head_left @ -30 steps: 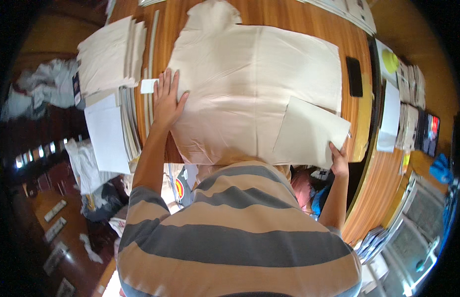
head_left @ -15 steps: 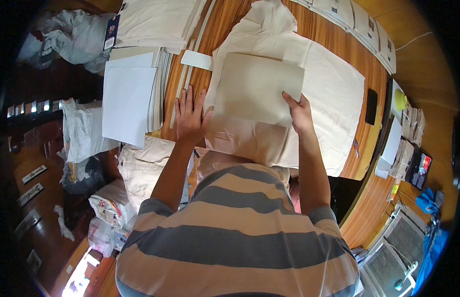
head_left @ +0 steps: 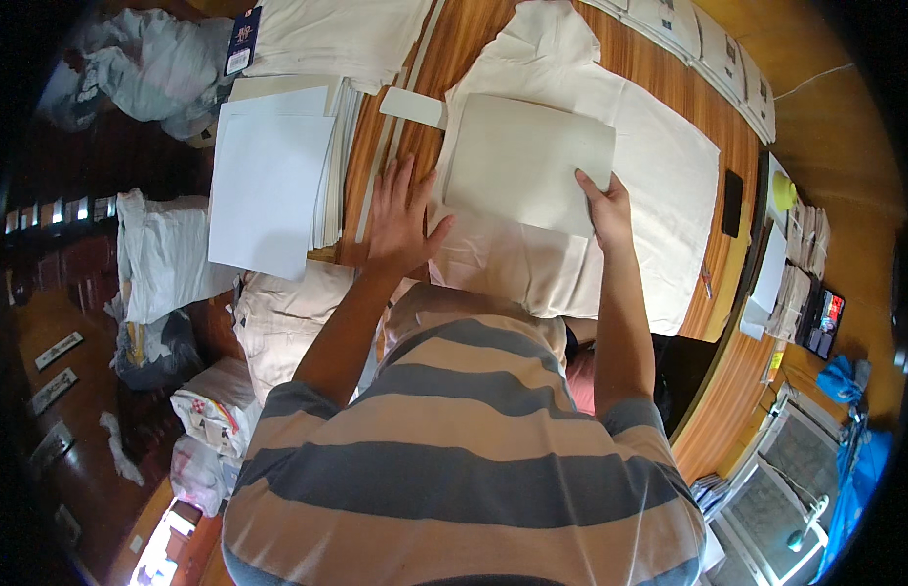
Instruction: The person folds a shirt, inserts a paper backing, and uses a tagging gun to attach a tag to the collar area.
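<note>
Stripes of grey and tan run across the person's knitted shirt [head_left: 464, 459], which fills the lower part of the view. Both bare forearms reach up from it onto a wooden table [head_left: 708, 93] with a warm reddish grain. The left hand [head_left: 403, 220] lies flat, fingers spread and gripping nothing, its palm on the wood and its thumb at the left edge of a cream cloth garment [head_left: 659, 195] that is spread smooth over the tabletop. The right hand [head_left: 604, 207] pinches the lower right corner of a stiff beige cardboard sheet [head_left: 528, 161], a plain rectangle lying on the middle of the garment. Just left of the left hand sits a stack of white paper sheets [head_left: 268, 186], square-edged and overhanging the table. A small white card [head_left: 413, 107] lies beyond, just above the fingertips. Farther right, a dark flat phone [head_left: 732, 203] rests near the table's edge, beside the cloth.
</note>
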The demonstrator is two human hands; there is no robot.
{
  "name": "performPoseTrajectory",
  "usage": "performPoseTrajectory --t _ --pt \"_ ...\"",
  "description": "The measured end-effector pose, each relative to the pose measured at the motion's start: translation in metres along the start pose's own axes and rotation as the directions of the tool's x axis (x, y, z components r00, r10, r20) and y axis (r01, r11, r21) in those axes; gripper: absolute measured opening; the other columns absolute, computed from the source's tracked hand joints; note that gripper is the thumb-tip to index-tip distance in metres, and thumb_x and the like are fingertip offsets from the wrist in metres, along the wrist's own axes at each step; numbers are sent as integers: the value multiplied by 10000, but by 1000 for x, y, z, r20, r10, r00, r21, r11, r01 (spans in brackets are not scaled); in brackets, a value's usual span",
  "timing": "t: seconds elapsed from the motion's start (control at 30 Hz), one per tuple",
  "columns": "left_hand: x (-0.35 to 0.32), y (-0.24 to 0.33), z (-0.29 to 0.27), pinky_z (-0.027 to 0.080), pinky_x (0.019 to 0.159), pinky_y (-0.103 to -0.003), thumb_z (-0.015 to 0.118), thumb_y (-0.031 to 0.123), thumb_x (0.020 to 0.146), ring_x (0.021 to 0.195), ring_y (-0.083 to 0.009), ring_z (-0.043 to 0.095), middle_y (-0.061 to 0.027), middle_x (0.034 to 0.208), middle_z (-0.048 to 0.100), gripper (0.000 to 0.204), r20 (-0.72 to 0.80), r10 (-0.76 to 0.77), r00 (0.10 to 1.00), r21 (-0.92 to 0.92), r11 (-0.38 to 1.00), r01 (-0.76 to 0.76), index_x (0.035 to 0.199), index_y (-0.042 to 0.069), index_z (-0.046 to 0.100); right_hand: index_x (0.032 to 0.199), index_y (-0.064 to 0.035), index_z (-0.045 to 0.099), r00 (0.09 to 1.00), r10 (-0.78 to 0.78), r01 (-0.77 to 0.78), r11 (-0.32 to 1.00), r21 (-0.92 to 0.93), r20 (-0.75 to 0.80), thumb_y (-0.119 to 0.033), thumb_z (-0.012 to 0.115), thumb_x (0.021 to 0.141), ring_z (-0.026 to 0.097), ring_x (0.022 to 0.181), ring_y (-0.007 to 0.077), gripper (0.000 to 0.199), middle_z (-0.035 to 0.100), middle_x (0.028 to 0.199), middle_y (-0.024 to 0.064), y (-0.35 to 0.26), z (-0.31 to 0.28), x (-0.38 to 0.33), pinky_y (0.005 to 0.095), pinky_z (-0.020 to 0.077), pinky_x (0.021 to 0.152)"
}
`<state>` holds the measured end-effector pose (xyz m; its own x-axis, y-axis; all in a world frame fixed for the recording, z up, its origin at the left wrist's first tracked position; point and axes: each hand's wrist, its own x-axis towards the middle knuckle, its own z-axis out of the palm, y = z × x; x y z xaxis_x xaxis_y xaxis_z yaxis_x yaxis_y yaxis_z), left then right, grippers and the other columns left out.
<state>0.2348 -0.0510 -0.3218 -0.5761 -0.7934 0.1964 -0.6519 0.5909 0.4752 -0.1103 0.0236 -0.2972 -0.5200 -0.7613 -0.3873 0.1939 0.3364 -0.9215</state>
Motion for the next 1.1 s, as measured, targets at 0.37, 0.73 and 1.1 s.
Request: performPoseTrajectory --t 0.37,0.73,1.1 --pt "74 -18 17 220 1268 -632 691 527 955 1564 -450 279 -124 1705 352 735 49 79 996 74 994 -82 1571 171 506 1310 49 659 999 -45 47 992 -117 17 -184 782 982 723 1024 204 421 770 1168 130 15 15 17 342 577 904" --pt "97 -32 12 164 1291 -634 650 713 920 1601 -446 202 -84 1765 244 765 226 107 968 260 951 -166 1595 395 480 1308 7 656 721 -689 391 490 -780 -72 -323 693 977 659 1174 438 469 682 1283 268 32 -79 15 496 534 995" --pt "98 -33 14 173 1280 -631 688 698 907 1591 -475 209 -183 1746 244 735 179 129 975 229 959 -169 1571 443 503 1679 -291 343 860 -485 -61 208 -976 -157 -611 355 1100 153 1636 389 662 231 1771 104 70 -252 11 645 102 1290"
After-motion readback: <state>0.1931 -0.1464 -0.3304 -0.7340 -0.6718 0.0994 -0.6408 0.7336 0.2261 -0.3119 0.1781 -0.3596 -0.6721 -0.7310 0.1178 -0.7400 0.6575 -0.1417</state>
